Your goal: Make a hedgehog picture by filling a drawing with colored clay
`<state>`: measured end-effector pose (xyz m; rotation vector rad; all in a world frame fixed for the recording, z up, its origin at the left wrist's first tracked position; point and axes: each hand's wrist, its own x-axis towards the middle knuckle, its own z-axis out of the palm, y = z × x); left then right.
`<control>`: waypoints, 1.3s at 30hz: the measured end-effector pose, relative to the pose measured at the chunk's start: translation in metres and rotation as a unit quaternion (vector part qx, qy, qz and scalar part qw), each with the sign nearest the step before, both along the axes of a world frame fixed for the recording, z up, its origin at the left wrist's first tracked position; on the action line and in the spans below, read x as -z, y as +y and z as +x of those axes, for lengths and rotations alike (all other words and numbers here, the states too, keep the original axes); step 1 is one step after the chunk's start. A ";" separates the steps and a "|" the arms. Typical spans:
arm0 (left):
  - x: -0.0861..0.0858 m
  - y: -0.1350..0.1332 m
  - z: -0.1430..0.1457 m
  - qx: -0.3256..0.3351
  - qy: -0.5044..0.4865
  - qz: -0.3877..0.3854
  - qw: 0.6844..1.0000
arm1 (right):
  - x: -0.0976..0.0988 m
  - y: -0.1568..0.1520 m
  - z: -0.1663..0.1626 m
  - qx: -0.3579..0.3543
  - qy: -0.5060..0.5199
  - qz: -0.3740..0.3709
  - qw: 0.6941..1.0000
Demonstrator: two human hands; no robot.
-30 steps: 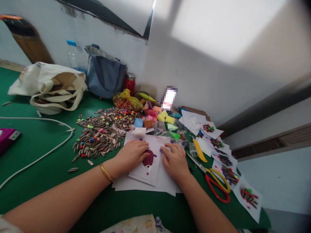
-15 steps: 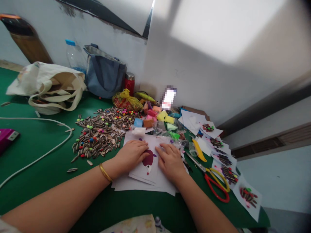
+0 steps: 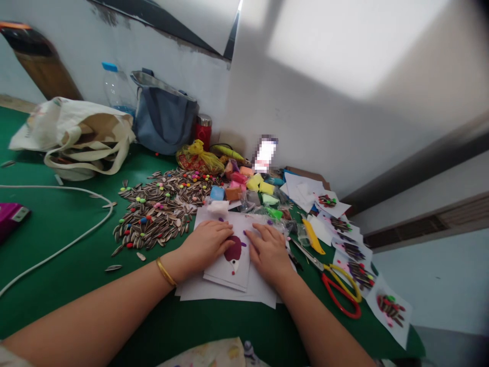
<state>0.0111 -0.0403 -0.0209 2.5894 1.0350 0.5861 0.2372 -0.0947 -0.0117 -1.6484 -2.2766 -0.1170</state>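
Flat on a stack of small white paper sheets (image 3: 225,278) rests my left hand (image 3: 208,245), fingers stretched out along the left side. My right hand (image 3: 267,252) lies on the right side, its fingers spread apart. Between them a maroon clay figure (image 3: 236,248) shows on the top sheet, with a white pointed face, a dark eye and a red nose. A purple speck shows at my right index fingertip; I cannot tell what it is. Larger white sheets (image 3: 262,293) lie underneath. My left fingers partly cover the figure's edge.
Sunflower seeds (image 3: 164,214) with coloured clay bits lie left. Clay packs (image 3: 266,188) sit behind the hands. To the right are scissors (image 3: 324,267), a yellow cutter (image 3: 313,237) and seed-decorated cards (image 3: 390,311). Bags (image 3: 164,114) and a white cable (image 3: 82,234) are farther left.
The small sheets have shifted slightly to the right, and their lower edges lie closer together. My right fingers have moved a little; my left hand is almost still.
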 end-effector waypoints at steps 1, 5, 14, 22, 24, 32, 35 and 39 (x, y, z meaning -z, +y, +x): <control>0.000 0.000 0.000 0.000 0.000 -0.001 1.000 | 0.000 0.001 0.001 0.005 0.004 0.006 1.000; -0.001 0.000 0.001 -0.003 0.002 0.001 1.000 | 0.001 0.001 0.002 0.007 0.010 0.020 1.000; -0.001 0.000 0.000 0.001 0.002 0.006 1.000 | 0.001 0.001 0.000 -0.010 -0.013 0.000 1.000; -0.003 0.000 0.002 -0.002 0.013 0.000 1.000 | -0.001 -0.003 0.002 -0.021 -0.048 0.001 0.999; -0.003 0.000 0.002 -0.001 0.019 0.002 1.000 | -0.001 -0.002 0.002 0.003 -0.060 0.000 0.998; -0.002 -0.001 0.001 -0.003 0.012 0.009 1.000 | -0.005 -0.004 0.005 0.006 -0.059 -0.001 0.998; -0.003 -0.001 0.001 -0.003 0.013 0.009 1.000 | -0.005 -0.003 0.005 0.007 -0.048 0.010 0.999; -0.003 -0.001 0.002 -0.006 0.014 0.006 1.000 | -0.004 -0.003 0.004 -0.022 -0.043 -0.006 0.999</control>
